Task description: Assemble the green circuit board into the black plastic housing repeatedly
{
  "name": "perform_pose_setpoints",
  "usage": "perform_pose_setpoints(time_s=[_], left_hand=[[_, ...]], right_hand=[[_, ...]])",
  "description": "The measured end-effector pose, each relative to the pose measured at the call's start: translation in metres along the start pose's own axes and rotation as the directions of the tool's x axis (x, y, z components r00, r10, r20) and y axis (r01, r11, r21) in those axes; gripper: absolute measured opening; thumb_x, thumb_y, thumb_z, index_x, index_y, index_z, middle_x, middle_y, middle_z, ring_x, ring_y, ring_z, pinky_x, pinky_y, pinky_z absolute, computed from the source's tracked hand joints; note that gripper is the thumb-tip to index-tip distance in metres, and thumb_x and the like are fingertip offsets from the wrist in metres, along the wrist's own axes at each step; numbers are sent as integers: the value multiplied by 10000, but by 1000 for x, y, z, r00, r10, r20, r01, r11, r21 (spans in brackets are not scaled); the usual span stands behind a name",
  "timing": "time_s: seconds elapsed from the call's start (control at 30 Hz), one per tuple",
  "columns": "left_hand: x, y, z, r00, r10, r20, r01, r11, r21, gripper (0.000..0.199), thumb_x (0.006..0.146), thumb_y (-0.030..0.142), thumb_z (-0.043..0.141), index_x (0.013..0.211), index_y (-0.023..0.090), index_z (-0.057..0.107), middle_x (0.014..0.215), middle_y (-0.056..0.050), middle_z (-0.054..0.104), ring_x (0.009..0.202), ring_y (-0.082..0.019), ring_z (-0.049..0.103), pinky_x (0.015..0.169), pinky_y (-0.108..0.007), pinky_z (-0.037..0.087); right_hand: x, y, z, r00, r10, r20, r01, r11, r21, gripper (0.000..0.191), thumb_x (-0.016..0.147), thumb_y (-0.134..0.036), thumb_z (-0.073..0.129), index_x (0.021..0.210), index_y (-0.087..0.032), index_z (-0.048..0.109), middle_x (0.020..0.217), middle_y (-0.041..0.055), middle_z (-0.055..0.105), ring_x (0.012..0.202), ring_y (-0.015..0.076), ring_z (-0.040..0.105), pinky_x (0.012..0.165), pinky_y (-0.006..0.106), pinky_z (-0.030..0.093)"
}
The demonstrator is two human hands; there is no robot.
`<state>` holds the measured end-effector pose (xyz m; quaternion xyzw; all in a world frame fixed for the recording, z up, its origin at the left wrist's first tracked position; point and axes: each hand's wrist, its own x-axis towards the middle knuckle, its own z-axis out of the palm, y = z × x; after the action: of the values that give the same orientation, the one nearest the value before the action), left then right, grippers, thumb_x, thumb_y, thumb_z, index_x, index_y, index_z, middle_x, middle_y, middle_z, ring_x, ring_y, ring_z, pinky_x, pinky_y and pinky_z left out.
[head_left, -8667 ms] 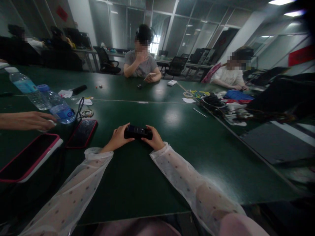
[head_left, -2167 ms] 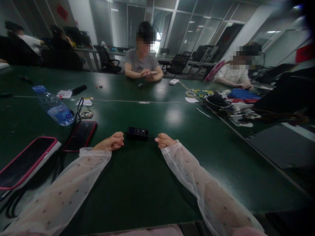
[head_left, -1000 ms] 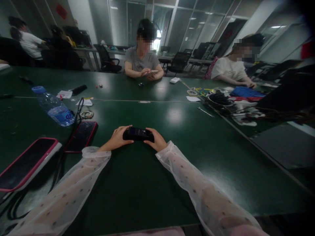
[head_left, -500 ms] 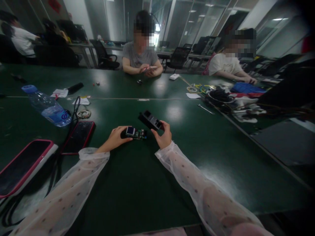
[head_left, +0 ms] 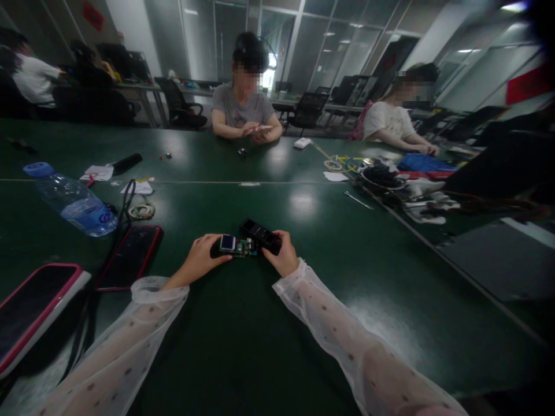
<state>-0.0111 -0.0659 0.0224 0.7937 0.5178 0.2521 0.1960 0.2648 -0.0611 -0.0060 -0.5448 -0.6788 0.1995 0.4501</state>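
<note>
My left hand (head_left: 202, 258) grips a small green circuit board (head_left: 245, 247) by its left end; a little square screen (head_left: 228, 242) sits on that end. In my right hand (head_left: 284, 254) is a black rectangular casing (head_left: 259, 232), held at its right end between thumb and fingers. The casing slants just behind and to the right of the board, and the two overlap in view, so I cannot tell whether they touch. Both are over the middle of the green table (head_left: 260, 335).
At left are a water bottle (head_left: 82, 211), a red-edged phone (head_left: 130, 257), a larger pink-edged device (head_left: 37, 306) and black cords. A wrench (head_left: 358, 200) and a cable pile (head_left: 385, 176) lie right. Across the table sit a person in grey (head_left: 245, 110) and another in white (head_left: 390, 121).
The black casing has been lowered and turned in my right hand, closer to the board. The whole view has shifted slightly; my left hand still holds the board.
</note>
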Motion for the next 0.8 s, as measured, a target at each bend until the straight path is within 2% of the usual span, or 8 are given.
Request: perform_pose_setpoints(time_s=[0.13, 0.37, 0.8], left_hand=[[0, -1, 2, 1000, 6, -14, -6, 1000, 16, 553, 813, 531, 680, 1272, 253, 543, 1264, -86, 611, 1194, -307, 542, 986, -494, 399], [1, 0, 3, 1000, 23, -21, -22, 999, 36, 522, 818, 547, 666, 1216, 236, 535, 1251, -89, 617, 1201, -315, 538, 972, -490, 410], [2, 2, 2, 1000, 28, -10, -28, 998, 55, 523, 818, 550, 662, 1216, 240, 525, 1255, -90, 615, 1194, -323, 536, 948, -488, 419]], right_hand=[[0, 0, 1, 1000, -12, 2, 12, 1000, -16, 528, 725, -244, 712, 1176, -192, 441, 1098, 120, 602, 1019, 283, 636, 903, 498, 536], [0, -6, -3, 994, -104, 27, 105, 993, -55, 639, 758, -208, 675, 1335, -186, 401, 1213, 144, 566, 1139, 300, 574, 990, 523, 486], [0, -8, -4, 990, -139, 29, 141, 987, -84, 565, 777, -165, 633, 1303, -199, 430, 1200, 133, 559, 1128, 301, 567, 982, 537, 487]])
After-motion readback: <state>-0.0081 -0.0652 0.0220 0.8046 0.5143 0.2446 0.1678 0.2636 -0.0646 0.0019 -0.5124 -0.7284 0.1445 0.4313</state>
